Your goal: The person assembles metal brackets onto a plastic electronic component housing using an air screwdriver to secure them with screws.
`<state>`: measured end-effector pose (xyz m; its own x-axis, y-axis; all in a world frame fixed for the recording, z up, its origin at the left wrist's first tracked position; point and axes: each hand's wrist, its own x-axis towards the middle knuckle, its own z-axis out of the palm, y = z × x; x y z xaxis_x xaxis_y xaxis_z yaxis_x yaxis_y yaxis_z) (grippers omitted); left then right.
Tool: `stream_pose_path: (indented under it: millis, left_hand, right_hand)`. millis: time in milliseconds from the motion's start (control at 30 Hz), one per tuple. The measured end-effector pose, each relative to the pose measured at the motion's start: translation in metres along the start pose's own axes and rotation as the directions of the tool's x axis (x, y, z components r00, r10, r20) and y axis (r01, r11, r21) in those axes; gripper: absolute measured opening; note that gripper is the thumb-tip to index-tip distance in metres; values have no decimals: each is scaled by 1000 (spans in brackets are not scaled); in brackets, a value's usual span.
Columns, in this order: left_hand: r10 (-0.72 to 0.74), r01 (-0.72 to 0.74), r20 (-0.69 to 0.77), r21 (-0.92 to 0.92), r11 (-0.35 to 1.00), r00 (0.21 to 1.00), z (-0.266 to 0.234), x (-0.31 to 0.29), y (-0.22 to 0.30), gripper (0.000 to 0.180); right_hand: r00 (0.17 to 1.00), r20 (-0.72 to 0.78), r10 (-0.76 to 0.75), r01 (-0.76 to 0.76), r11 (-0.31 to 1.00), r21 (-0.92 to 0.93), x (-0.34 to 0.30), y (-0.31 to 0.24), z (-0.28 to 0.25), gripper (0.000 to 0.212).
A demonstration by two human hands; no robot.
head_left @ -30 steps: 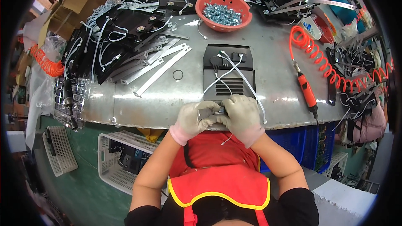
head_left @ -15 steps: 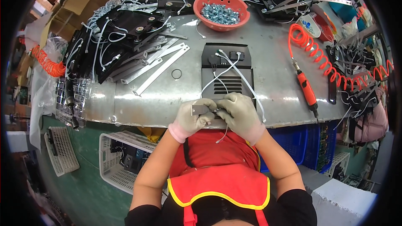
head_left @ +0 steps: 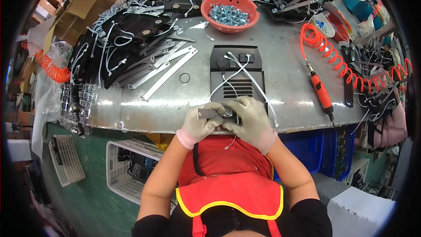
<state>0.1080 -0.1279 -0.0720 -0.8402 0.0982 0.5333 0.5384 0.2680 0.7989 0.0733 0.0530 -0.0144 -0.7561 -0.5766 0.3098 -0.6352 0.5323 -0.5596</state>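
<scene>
Both my hands wear pale gloves and meet at the near edge of the metal table (head_left: 289, 83). My left hand (head_left: 199, 123) grips a small flat grey metal bracket (head_left: 206, 113). My right hand (head_left: 250, 118) presses a small dark part with a bolt (head_left: 228, 113) against that bracket; a thin white wire (head_left: 231, 141) hangs down from it. Just beyond my hands lies a black vented metal panel (head_left: 237, 74) with white cables (head_left: 247, 72) across it.
A red bowl of silver nuts (head_left: 229, 12) stands at the back. An orange pneumatic screwdriver (head_left: 322, 94) with its coiled hose (head_left: 324, 46) lies at the right. Metal strips (head_left: 169, 68), a small ring (head_left: 184, 78) and piles of black panels (head_left: 127, 35) fill the left. White crates (head_left: 127, 169) stand below.
My hands have pulled slightly toward the table edge and closed tighter together on the bracket and bolt part. The panel and tools have not moved.
</scene>
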Motion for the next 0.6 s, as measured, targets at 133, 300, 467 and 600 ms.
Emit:
stream_pose_path:
  millis: [133,300,467,600]
  left_hand:
    - [-159,167,90,-84,982,983,-4,-1,6,38]
    - [-26,25,29,36,999,999,-2,0,1,42]
    - [-241,249,67,-143,958,968,0,-3,8,39]
    - [-199,204,62,-86,975,978,-1,-4,4,37]
  right_hand:
    - [998,27,48,-47,999,-24,-2,6,8,25]
    - [999,-40,2,-4,999,-40,-1,1,5,23]
    - [997,35,62,-57,991,-122,-4,6,8,29]
    - [997,-67,-27,25,999,-33,3,1,1,34]
